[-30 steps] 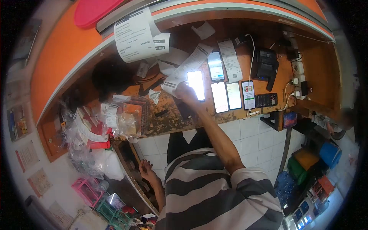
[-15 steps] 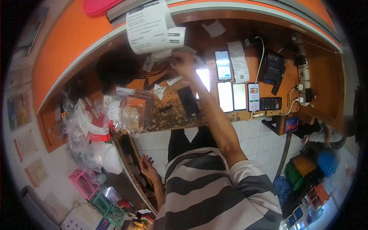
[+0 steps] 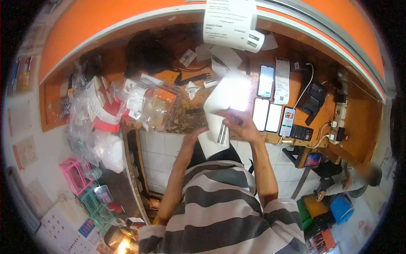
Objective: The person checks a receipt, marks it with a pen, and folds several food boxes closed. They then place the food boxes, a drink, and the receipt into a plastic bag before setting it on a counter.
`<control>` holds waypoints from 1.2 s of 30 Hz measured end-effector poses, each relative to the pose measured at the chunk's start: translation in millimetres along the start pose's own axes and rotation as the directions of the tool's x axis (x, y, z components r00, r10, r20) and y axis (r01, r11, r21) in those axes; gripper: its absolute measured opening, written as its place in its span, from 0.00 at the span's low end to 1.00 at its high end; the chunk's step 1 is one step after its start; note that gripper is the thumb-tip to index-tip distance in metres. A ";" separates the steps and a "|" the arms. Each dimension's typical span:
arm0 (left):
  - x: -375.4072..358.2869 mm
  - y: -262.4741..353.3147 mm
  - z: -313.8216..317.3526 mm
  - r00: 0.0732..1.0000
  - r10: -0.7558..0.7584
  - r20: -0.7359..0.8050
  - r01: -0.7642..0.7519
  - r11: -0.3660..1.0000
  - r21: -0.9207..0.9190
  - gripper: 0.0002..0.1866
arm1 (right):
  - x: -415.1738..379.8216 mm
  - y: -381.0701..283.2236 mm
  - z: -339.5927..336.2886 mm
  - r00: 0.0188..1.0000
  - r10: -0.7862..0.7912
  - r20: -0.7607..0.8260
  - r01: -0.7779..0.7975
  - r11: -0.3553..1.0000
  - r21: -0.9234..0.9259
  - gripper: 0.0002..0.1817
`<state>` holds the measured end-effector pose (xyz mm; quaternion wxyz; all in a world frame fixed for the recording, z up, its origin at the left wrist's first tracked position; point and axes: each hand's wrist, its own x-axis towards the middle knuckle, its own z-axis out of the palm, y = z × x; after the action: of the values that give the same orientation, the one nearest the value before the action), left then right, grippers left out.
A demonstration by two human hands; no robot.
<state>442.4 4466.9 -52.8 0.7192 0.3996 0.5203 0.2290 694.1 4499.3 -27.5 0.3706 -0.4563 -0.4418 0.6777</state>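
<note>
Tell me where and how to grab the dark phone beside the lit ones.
Probably pinch the dark phone by its long edges, near its right end, coming from above: it lies flat and crosswise, its left end close beside the nearest lit phone.

Through my feed now: worn wooden counter, scuffed rough; matt paper strip, curling; crinkly glossy clear plastic bags; smooth glossy phone screens; striped cloth shirt, matt.
</note>
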 end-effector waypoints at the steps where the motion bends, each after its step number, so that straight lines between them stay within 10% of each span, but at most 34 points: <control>1: 14.3 -2.3 13.8 0.995 -0.046 0.087 0.072 0.940 -0.333 0.34 | -10.4 12.4 2.7 0.997 0.076 -0.009 -0.076 0.997 0.010 0.16; 4: 55.7 13.4 39.6 0.944 -0.214 0.252 0.306 0.853 -0.422 0.34 | -34.8 24.1 19.3 0.986 0.099 -0.133 -0.081 0.988 0.135 0.12; 7: 73.5 28.7 52.7 0.929 -0.066 0.365 0.340 0.543 -0.767 0.20 | -54.9 20.7 14.1 0.952 0.111 -0.286 -0.028 0.960 0.280 0.08; 11: 90.9 31.8 53.3 0.953 -0.037 0.301 0.286 0.435 -0.854 0.25 | -70.3 19.0 3.8 0.904 0.226 -0.364 -0.127 0.952 0.277 0.05; 14: 89.6 62.4 47.7 0.993 0.098 0.067 -0.017 0.675 -0.737 0.26 | -75.6 15.1 1.9 0.885 0.191 -0.425 -0.120 0.975 0.189 0.03; 26: 90.5 95.5 12.0 0.967 0.181 -0.181 -0.253 0.778 -0.575 0.33 | -86.9 5.6 -5.2 0.943 0.231 -0.240 -0.277 0.944 -0.179 0.11; 28: 92.2 96.5 4.0 0.964 0.177 -0.196 -0.257 0.801 -0.541 0.31 | -87.9 12.6 -8.1 0.984 0.066 -0.167 -0.108 0.962 -0.253 0.08; 36: 99.1 107.2 -22.5 0.934 0.257 -0.249 -0.345 0.833 -0.432 0.22 | -98.6 3.1 -5.2 0.968 0.218 -0.129 -0.213 0.976 0.048 0.10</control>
<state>465.7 4610.0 -24.8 0.6987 0.2683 0.4427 0.4938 729.1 4410.3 -2.8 0.3312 -0.5395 -0.3524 0.6893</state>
